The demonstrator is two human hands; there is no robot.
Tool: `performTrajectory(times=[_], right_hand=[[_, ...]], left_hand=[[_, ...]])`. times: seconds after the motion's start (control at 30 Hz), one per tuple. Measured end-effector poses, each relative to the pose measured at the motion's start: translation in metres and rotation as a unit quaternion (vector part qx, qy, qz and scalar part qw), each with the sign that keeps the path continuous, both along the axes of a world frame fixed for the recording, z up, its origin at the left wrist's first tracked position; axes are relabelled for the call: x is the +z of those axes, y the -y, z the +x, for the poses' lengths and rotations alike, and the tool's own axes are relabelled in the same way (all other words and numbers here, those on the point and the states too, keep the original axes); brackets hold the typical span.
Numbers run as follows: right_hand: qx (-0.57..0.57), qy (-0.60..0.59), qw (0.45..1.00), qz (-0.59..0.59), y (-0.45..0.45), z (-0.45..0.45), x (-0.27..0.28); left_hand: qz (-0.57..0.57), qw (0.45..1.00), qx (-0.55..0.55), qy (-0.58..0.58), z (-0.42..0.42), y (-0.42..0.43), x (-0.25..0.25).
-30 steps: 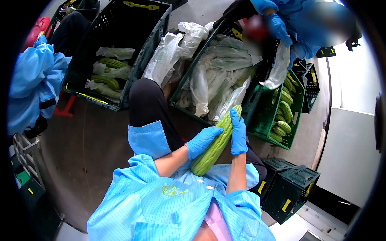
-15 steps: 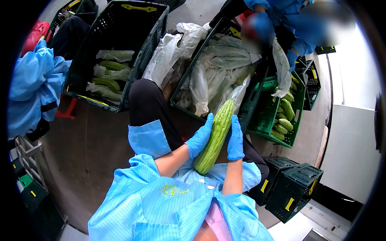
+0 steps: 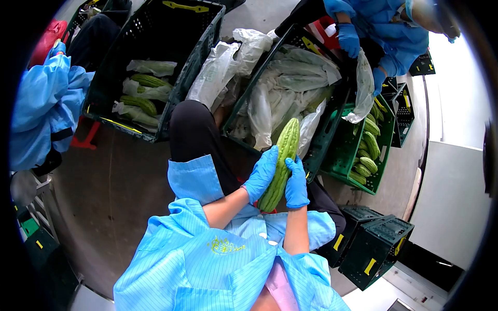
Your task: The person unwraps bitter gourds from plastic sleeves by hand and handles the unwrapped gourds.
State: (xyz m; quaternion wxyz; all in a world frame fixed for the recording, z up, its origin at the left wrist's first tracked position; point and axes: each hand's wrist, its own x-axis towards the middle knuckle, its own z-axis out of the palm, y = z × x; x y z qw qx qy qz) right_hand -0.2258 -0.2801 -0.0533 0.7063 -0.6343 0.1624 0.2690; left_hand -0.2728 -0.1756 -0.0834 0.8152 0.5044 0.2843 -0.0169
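A large green bitter melon (image 3: 282,166) with ridged skin is held tilted above my lap, its upper tip pointing away from me. My left hand (image 3: 262,175), in a blue glove, is closed round its left side. On the other side my right hand (image 3: 296,182), also gloved in blue, grips it with the thumb lying across the skin. Just beyond the melon stands a dark green crate (image 3: 244,103) filled with bitter melons in thin whitish plastic sleeves (image 3: 259,116).
At the left is a deep crate (image 3: 196,67) with several partly sleeved melons. A brighter green crate (image 3: 337,165) of bare melons stands to the right. Across from me, a co-worker's gloved hands (image 3: 348,40) are near a sleeved melon (image 3: 364,83). Stacked crates (image 3: 381,249) stand lower right.
The melon has turned slightly more upright and shifted a little. My right hand has gone from a flat palm to a grip with the thumb across it. The co-worker's hand has moved.
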Motion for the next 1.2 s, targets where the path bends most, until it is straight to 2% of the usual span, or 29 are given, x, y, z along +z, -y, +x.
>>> performTrajectory(times=[0.1,0.13,0.23,0.3,0.4,0.47,0.6,0.63,0.73,0.77,0.97,1.1,1.2], right_hand=[[-0.041,-0.018,0.999,0.026,0.004,0.004,-0.008],[-0.052,-0.026,0.998,0.033,0.007,0.006,-0.011],[-0.037,0.025,0.998,-0.041,0.006,0.007,-0.019],[-0.041,0.044,0.998,-0.034,0.004,0.005,-0.021],[-0.056,0.055,0.997,-0.022,0.001,0.001,-0.017],[-0.071,0.037,0.997,-0.004,0.001,-0.001,-0.017],[-0.012,-0.008,0.999,0.049,0.003,0.0,-0.008],[0.008,-0.003,0.998,0.056,0.002,0.001,-0.006],[0.047,0.001,0.997,0.065,0.004,0.004,-0.007],[0.046,-0.005,0.996,0.076,0.005,0.005,-0.01],[-0.009,-0.061,0.987,0.147,0.025,0.0,-0.023],[-0.032,-0.109,0.982,0.148,0.042,-0.007,-0.029],[-0.015,-0.102,0.985,0.14,0.042,-0.015,-0.03]], left_hand=[[0.049,0.998,-0.003,0.035,-0.005,0.004,-0.001],[0.028,0.999,0.0,0.026,-0.004,0.005,-0.001],[-0.009,1.0,0.004,-0.004,-0.003,0.007,0.0],[0.0,1.0,-0.001,-0.025,-0.004,0.005,0.009],[-0.007,1.0,0.004,0.002,-0.005,0.007,0.002],[-0.027,1.0,0.004,-0.003,-0.005,0.008,0.0],[-0.112,0.993,0.031,0.002,-0.001,0.004,0.003],[-0.208,0.977,0.037,0.035,0.001,0.003,-0.007],[-0.363,0.93,0.049,-0.034,0.005,-0.009,0.009],[-0.388,0.92,0.058,-0.001,0.006,-0.008,0.007],[-0.439,0.896,0.07,-0.022,0.007,-0.015,0.0],[-0.589,0.804,0.077,-0.005,0.004,-0.018,-0.013],[-0.629,0.77,0.104,0.035,0.006,-0.019,-0.024]])
